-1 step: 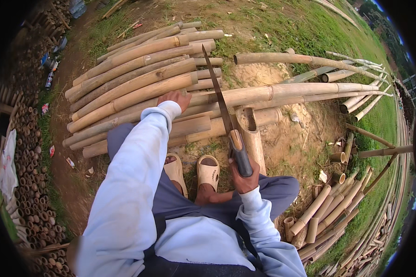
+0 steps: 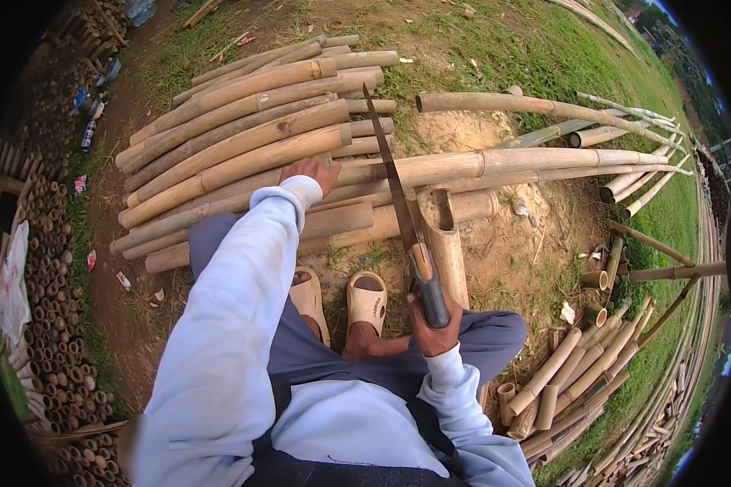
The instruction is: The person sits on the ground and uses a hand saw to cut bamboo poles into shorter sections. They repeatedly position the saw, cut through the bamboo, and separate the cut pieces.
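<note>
Bamboo pole [image 2: 536, 160]: pale tan, runs side to side across mid-view; left part lies along bamboo pile, right part stretches out twd the grass [image 2: 536, 65].
Saw [image 2: 398, 188]: dark tapered blade, slanted across the pole, tip up-left; can't tell if teeth sit in a cut.
R hand [image 2: 439, 334]: fingers together, clamped on the saw's dark handle, nr the knee.
L hand [image 2: 310, 173]: on the pole, left of blade, fingers bent down over it; undersides hidden, can't tell if clamped.
Notched post [image 2: 448, 260]: bamboo, just right of saw, slot in upper end, nr side of pole.
Bamboo pile [image 2: 235, 134]: left & beyond L hand, lengths lying approx. parallel.
Sandals [image 2: 367, 304]: tan, on both feet, btwn the arms.
Short bamboo pcs [image 2: 554, 373]: heaped lower right, well apart fr. saw.
Bamboo stack [image 2: 57, 325]: far left, round ends showing, w/ white sack [image 2: 12, 284] alongside.
</note>
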{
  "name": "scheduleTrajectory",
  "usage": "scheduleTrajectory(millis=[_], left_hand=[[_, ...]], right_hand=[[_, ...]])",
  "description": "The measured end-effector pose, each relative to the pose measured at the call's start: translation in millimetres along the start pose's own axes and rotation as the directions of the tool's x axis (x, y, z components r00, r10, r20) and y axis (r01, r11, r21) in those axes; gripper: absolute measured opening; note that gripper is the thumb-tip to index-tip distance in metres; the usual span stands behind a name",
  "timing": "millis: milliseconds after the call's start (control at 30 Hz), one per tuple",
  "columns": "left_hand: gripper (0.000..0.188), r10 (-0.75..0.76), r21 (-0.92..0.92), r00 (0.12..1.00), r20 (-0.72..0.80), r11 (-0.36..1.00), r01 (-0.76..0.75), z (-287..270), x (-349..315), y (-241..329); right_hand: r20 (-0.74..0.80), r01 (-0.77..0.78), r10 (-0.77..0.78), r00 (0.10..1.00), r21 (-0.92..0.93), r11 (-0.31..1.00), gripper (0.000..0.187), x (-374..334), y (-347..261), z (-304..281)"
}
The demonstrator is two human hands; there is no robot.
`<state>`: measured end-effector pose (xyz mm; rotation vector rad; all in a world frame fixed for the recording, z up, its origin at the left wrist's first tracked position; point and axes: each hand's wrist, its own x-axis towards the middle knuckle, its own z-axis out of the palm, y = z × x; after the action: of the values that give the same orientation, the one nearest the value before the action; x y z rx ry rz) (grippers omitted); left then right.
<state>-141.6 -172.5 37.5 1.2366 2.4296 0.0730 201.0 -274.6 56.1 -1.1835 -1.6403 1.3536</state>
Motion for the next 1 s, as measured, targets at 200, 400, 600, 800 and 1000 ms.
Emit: scheduleTrajectory(millis=[200, 400, 600, 800, 1000], left_hand=[[0.064, 0.019, 0.002, 1.0, -0.005, 1.0, -0.019, 4, 2, 5], [0.065, 0.021, 0.041, 1.0, -0.023, 0.999, -0.02, -6, 21, 20], [0.065, -0.039, 0.068, 0.999, 0.002, 0.997, 0.039, -2, 18, 7], [0.066, -0.013, 0.046, 1.0, -0.009, 0.999, 0.013, 3, 22, 11], [0.065, 0.012, 0.025, 0.999, -0.049, 1.0, -0.011, 1, 19, 10]], right_hand=[[-0.039, 0.024, -0.024, 0.999, 0.002, 1.0, 0.021, -19, 0, 2], [-0.069, 0.143, -0.14, 0.988, 0.031, 0.989, 0.02, 68, 14, 24], [-0.025, 0.035, -0.035, 0.999, -0.018, 0.999, 0.025, -28, 4, 3], [-0.093, 0.097, -0.096, 0.991, 0.0, 0.995, 0.014, 46, 15, 26], [-0.074, 0.181, -0.188, 0.979, -0.099, 0.979, 0.016, 88, 10, 40]])
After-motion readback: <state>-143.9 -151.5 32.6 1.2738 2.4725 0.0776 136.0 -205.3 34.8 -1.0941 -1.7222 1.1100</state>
